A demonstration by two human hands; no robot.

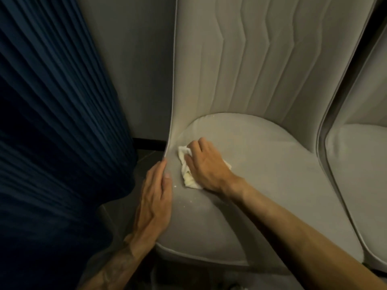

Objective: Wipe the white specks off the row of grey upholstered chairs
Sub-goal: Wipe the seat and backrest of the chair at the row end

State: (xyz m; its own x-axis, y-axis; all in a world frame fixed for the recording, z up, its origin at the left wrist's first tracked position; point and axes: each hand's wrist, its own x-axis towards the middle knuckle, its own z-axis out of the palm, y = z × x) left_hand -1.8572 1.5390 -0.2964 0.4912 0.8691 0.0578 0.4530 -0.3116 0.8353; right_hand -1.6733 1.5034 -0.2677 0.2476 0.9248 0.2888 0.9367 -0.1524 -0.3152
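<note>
The chair (261, 160) fills the middle of the view, grey, its back stitched in zigzag channels and its rounded seat facing the camera. The right hand (207, 166) lies on the left rear part of the seat, close to where the seat meets the chair's curved left side. Its fingers are bent over a crumpled white cloth (185, 155) and hold it down against the fabric. The cloth shows ahead of the fingertips and beside the palm, where it looks faintly yellowed, and a small corner of it shows past the far side of the hand. The left hand (155, 197) rests on the left edge of the chair, its fingers straight and pressed together along the outer face of the rim, with the thumb lying on the inner side and the rim between them. A few white specks (180, 203) are scattered on the seat just beside the left thumb and nearer the camera than the cloth; a few more sit at the rear of the seat under the back. A second chair (356, 168) of the same kind stands just beside the first on the right. On the left hangs a dark blue pleated curtain (52, 122), with a grey wall (129, 70) between it and the chair and a strip of dark floor (146, 156) below.
</note>
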